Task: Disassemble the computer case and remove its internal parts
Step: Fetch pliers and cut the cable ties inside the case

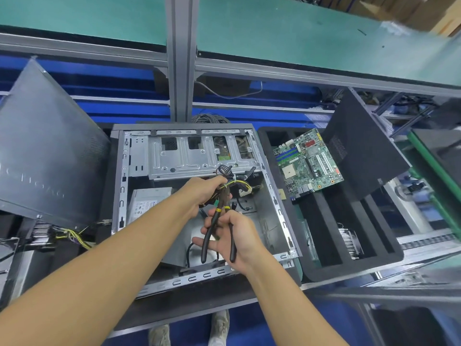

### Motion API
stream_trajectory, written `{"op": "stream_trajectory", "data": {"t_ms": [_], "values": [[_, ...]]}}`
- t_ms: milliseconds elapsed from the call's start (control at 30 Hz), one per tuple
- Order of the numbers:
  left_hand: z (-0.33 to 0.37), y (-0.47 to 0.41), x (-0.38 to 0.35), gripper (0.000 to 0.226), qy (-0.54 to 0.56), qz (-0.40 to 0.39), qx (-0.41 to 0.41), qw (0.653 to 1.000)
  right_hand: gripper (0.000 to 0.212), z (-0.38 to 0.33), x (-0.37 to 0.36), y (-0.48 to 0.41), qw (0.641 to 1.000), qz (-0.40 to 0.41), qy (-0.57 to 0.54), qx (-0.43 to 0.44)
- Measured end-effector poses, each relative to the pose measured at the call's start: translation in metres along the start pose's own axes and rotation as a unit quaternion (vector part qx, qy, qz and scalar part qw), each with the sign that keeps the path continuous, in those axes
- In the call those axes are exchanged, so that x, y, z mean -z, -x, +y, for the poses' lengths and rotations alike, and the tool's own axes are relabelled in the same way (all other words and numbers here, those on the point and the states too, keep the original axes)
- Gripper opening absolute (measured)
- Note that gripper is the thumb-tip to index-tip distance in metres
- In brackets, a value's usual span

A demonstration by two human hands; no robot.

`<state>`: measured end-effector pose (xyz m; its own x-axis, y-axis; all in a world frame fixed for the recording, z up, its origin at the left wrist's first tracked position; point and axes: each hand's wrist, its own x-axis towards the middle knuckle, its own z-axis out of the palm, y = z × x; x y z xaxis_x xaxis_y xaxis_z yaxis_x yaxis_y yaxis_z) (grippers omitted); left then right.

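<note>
Head view: left hand (pixel 201 194) grips cables (pixel 240 183), right hand (pixel 240 239) pliers (pixel 210 233); PSU label (pixel 144 205) illegible

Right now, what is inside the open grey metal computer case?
A silver power supply box, a metal drive cage and a yellow-and-black cable bundle gripped by the left hand. The right hand, holding black-handled pliers, hides part of the floor.

Green-matted shelf (pixel 299 33) overhead, grey aluminium post (pixel 180 58) at centre. Cardboard boxes (pixel 411 11) top right. Black foam tray (pixel 349 268) on right. Coiled grey cable (pixel 209 119) behind. Shoes (pixel 219 325) on blue floor (pixel 252 325).
</note>
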<state>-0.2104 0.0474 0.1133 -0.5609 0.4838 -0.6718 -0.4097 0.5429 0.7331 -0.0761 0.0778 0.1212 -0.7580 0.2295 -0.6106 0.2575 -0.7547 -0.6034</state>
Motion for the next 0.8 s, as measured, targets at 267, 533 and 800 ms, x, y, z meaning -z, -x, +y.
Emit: {"op": "stream_trajectory", "data": {"t_ms": [267,533,800], "values": [[0.002,0.007,-0.001,0.036,0.005,-0.001,-0.012,1.000,0.029,0.007,0.003,-0.005,0.999,0.032,0.029,0.031],[0.001,0.005,0.007,0.033,-0.014,-0.031,-0.015,0.999,0.026,0.009,0.003,-0.007,0.994,0.048,0.075,0.065],[0.002,0.002,0.014,0.028,0.018,-0.082,-0.014,0.996,0.030,0.007,0.007,-0.011,0.989,0.032,0.119,0.076]]}}
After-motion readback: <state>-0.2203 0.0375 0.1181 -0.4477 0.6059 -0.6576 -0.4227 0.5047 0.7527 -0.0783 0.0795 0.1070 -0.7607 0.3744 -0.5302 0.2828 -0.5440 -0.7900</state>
